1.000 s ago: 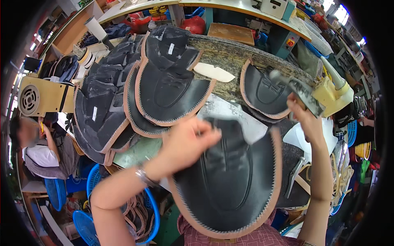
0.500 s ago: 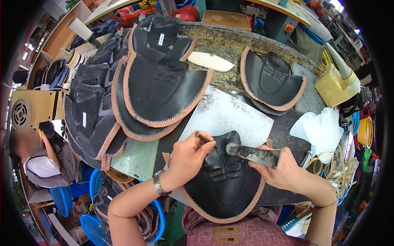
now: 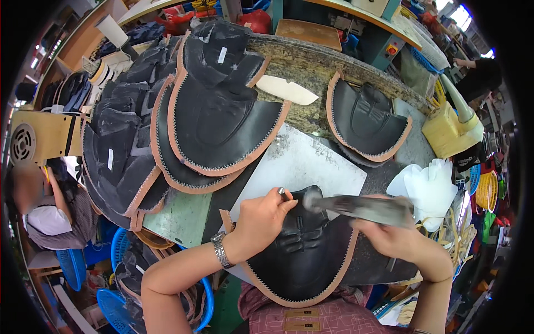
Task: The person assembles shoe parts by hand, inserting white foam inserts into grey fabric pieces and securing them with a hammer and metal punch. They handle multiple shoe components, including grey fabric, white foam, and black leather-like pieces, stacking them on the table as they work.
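A black leather shoe upper [image 3: 300, 273] with a zigzag-stitched tan border lies before me at the near edge of the table. My left hand [image 3: 258, 228], with a metal watch on its wrist, is closed around a short metal rod, perhaps a punch [image 3: 282, 194], over the upper's lacing area. The rod's lower end is hidden by my fingers. In my right hand [image 3: 386, 236] is a hammer [image 3: 356, 207], smeared by motion. Its rounded head is above the upper's top end, just right of the rod. Under the upper's far part lies a white board [image 3: 300, 158].
Similar black uppers [image 3: 222, 119] are stacked at the left; another upper [image 3: 370, 119] lies far right. A cream flat piece [image 3: 286, 90] rests between them. At right are a yellow container [image 3: 453, 131], white gloves [image 3: 425, 189] and pale strips. Blue baskets [image 3: 206, 300] stand lower left, below a seated person [image 3: 58, 217].
The rod in my left hand has turned more upright, its end facing up. The hammer has swung and is blurred, and my right hand has shifted slightly. The view has tilted a little.
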{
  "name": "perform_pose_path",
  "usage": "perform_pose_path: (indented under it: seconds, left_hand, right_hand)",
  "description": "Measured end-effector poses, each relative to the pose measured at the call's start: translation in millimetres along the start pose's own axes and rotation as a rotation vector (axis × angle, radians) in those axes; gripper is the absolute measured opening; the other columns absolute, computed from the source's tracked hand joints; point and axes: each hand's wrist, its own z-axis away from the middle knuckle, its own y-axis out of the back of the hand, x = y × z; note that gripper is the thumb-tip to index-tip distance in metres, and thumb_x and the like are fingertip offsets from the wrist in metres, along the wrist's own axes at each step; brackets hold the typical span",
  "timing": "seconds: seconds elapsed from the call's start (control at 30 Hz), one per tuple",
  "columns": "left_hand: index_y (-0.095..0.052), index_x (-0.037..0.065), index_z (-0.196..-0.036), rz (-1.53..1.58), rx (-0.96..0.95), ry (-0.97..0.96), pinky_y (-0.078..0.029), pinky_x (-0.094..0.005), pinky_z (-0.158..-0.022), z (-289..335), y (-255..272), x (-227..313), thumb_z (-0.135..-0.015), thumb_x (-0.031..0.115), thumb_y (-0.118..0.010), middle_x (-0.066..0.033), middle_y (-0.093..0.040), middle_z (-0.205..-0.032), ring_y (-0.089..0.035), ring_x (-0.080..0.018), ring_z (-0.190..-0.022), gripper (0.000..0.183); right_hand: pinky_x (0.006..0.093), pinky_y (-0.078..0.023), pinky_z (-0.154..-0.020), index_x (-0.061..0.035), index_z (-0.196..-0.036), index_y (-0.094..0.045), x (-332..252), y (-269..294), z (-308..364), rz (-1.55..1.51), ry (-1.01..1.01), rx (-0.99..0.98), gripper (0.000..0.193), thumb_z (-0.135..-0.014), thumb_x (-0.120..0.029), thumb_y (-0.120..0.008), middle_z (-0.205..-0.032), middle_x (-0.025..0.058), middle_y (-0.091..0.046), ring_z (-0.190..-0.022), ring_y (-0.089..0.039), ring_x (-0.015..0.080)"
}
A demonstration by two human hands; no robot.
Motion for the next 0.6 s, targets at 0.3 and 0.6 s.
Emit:
perform_pose_path:
  seconds: [0.3, 0.6]
  left_hand:
    - [-0.055, -0.002, -0.093, 0.195, -0.024, 0.160, -0.052, -0.0254, -0.060, 2, 0, -6, -0.087, 0.006, -0.058, -0.0113, -0.066, -0.077, -0.065, -0.0152, -0.068, 0.010]
    - [-0.057, -0.002, -0.089, 0.241, -0.063, 0.167, -0.050, -0.0259, -0.058, 3, -1, -9, -0.087, 0.009, -0.060, -0.0101, -0.065, -0.072, -0.063, -0.0147, -0.065, 0.012]
  right_hand:
    - [0.0372, -0.049, -0.051, -0.0030, -0.097, -0.061, 20, -33, 18, -0.091, -0.051, -0.185, 0.016, -0.082, -0.010, -0.062, -0.079, 0.0111, -0.061, -0.060, -0.060, 0.0312]
    - [0.0387, -0.048, -0.052, -0.0058, -0.092, -0.061, 7, -28, 16, -0.023, -0.169, -0.247, 0.018, -0.077, -0.012, -0.068, -0.078, 0.0107, -0.062, -0.063, -0.061, 0.0309]
